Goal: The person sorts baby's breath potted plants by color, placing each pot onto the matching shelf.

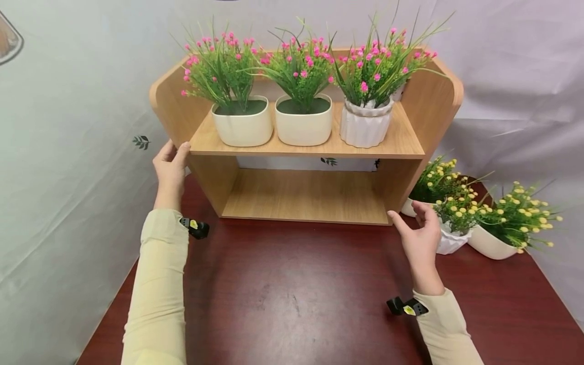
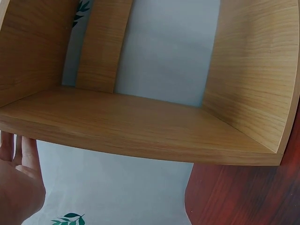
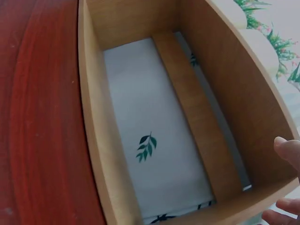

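Observation:
A light wood two-tier shelf (image 1: 305, 195) stands on the dark red table. My left hand (image 1: 170, 170) touches its left side panel near the upper board, the thumb by the front edge; in the left wrist view, straight fingers (image 2: 29, 152) lie along the panel's outer face. My right hand (image 1: 421, 238) hovers by the lower right corner, thumb and fingers apart, with nothing between them. On the upper board stand two cream pots (image 1: 243, 124) (image 1: 304, 124) and a white ribbed pot (image 1: 366, 124), all with pink flowers. Bare wood shows on the lower board.
Several yellow-flowered plants stand on the table (image 1: 292, 299) right of the shelf, close to my right hand: one behind, a white pot (image 1: 451, 242) in the middle, and a cream pot (image 1: 490, 243) farther right. Pale cloth (image 1: 82, 126) hangs at the left and behind.

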A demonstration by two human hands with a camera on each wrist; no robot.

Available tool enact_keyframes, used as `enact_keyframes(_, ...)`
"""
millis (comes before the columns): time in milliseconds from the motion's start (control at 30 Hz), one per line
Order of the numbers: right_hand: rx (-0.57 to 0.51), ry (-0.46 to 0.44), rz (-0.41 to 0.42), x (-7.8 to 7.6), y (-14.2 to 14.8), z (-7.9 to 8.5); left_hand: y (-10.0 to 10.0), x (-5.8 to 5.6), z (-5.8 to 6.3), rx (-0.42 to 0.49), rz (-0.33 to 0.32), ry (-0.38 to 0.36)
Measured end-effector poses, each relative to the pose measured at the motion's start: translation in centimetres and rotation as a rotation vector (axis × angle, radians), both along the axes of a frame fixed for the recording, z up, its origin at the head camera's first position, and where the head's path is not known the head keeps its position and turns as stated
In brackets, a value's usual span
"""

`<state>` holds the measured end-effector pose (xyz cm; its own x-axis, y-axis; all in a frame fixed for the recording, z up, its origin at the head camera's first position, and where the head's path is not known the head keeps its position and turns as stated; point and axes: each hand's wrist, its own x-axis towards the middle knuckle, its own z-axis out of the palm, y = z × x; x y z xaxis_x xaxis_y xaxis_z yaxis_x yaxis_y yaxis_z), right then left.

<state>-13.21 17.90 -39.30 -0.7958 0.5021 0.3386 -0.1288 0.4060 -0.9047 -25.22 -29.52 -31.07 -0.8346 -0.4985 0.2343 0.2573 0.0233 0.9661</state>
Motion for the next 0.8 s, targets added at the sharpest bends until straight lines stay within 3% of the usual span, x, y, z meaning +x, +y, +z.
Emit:
enact_keyframes(367, -0.032, -0.07, -0.025, 1.2, 1.2, -1.8, 0.1, 0.1, 0.0, 0.032, -0.006, 0.007)
enact_keyframes(800, -0.03, -0.019, -0.216, 1.9, 2.8, -2.0, 0.2, 0.1, 0.1, 0.054, -0.005, 0.022)
